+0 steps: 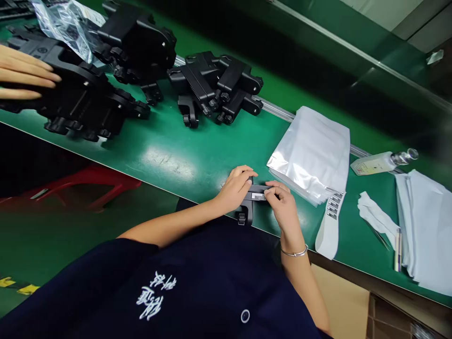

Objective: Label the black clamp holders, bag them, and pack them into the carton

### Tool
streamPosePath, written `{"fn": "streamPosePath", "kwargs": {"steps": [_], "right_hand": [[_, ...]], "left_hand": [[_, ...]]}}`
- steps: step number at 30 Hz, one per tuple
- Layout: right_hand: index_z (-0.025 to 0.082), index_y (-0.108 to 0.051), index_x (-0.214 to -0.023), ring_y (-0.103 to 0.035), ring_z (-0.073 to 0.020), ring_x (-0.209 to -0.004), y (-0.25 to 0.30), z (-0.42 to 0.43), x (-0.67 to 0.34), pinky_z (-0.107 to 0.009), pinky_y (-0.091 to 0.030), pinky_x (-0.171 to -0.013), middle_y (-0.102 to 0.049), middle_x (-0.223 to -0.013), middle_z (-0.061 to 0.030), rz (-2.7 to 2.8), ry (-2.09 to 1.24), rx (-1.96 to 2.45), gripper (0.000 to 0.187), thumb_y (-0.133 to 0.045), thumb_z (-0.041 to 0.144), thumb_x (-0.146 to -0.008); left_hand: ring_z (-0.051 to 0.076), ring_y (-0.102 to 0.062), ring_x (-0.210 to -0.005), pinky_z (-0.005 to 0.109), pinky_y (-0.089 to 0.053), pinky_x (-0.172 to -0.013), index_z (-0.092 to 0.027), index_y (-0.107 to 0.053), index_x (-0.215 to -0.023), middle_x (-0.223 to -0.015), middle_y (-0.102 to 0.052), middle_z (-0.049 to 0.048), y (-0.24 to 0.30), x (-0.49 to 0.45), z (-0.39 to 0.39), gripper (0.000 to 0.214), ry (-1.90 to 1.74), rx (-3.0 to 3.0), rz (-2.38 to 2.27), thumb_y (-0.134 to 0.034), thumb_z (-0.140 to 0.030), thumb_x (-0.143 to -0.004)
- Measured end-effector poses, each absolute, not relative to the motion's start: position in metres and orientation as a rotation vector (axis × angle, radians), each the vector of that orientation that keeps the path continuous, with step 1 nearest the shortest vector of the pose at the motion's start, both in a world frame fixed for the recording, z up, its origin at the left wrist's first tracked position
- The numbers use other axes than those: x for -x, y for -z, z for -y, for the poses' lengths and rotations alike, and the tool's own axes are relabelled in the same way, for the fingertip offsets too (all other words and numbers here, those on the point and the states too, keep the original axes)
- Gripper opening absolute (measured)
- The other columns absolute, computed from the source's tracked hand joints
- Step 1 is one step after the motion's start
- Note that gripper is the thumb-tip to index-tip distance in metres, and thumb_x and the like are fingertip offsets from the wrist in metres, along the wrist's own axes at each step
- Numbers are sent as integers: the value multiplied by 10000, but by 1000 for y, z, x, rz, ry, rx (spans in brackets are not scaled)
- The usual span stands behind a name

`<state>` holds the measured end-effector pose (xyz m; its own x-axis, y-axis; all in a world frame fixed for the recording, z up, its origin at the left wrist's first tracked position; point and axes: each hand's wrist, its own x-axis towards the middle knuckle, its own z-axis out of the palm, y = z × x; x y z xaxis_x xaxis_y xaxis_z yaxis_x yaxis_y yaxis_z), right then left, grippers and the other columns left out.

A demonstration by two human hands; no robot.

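A black plastic bracket [247, 207] with a small knob lies at the near edge of the green bench, in front of my body. My left hand [233, 189] grips its left end, fingers bent over the top. On the bracket's face is a small white label [258, 197] with dark print. My right hand [281, 201] is closed at the label's right end, thumb and forefinger together there, the other fingers over the bracket's far side. Whether the label lies wholly flat under the fingertips is hidden.
Black brackets lie in piles [215, 84] at the back and left [84, 94], where another person's hand [26, 73] rests. To the right are clear plastic bags [314, 146], a label strip [330, 230], a bottle [377, 163], tweezers [380, 239] and white sheets [429, 226].
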<state>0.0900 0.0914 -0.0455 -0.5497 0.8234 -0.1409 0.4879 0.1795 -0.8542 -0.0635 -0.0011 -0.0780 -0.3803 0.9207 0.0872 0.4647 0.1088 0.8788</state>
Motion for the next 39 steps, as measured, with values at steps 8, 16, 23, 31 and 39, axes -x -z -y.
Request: {"fn": "streamPosePath", "kwargs": {"steps": [8,16,23,31,39], "right_hand": [[226,-598,-589,-547,-300,-1128,45,-93,-89,-504,-343,-1026,-694,-1070,-69,2145,-1338,1239,228,-614,362,-771],[227,-591,-595,-559,-290,-1115,45,-93,-88,-489,-363,-1012,-699,-1065,-69,2178,-1312,1220,234,-595,366,-784],[225,-596,-600,-579,-284,-1082,43,-93,-89,-473,-391,-976,-694,-1042,-74,2203,-1281,1204,232,-606,356,-790],[217,-609,-618,-609,-273,-1057,42,-94,-93,-475,-426,-976,-696,-1039,-82,2273,-1230,1140,257,-607,354,-835],[322,-589,-1347,-487,-286,-1349,38,-128,-136,-503,-390,-1121,-582,-1406,-54,2634,-1354,847,543,-702,478,-839]], "left_hand": [[234,-452,-1307,432,-362,-1137,-197,-600,-1186,-1305,-523,106,80,64,1,318,-1229,-1339,-1878,-370,-193,-967],[232,-455,-1307,433,-363,-1136,-205,-600,-1189,-1300,-527,100,80,64,1,317,-1237,-1330,-1877,-371,-199,-970],[246,-470,-1304,437,-381,-1124,-178,-591,-1214,-1302,-532,125,79,64,2,338,-1275,-1337,-1877,-367,-202,-962],[262,-614,-1137,423,-425,-1035,-292,-743,-985,-1077,-727,74,66,100,22,218,-1047,-1829,-1450,-603,-400,-856],[254,-664,-959,332,-451,-813,-354,-774,-928,-926,-748,67,45,129,-3,253,-978,-1680,-1169,-752,-433,-688]]}}
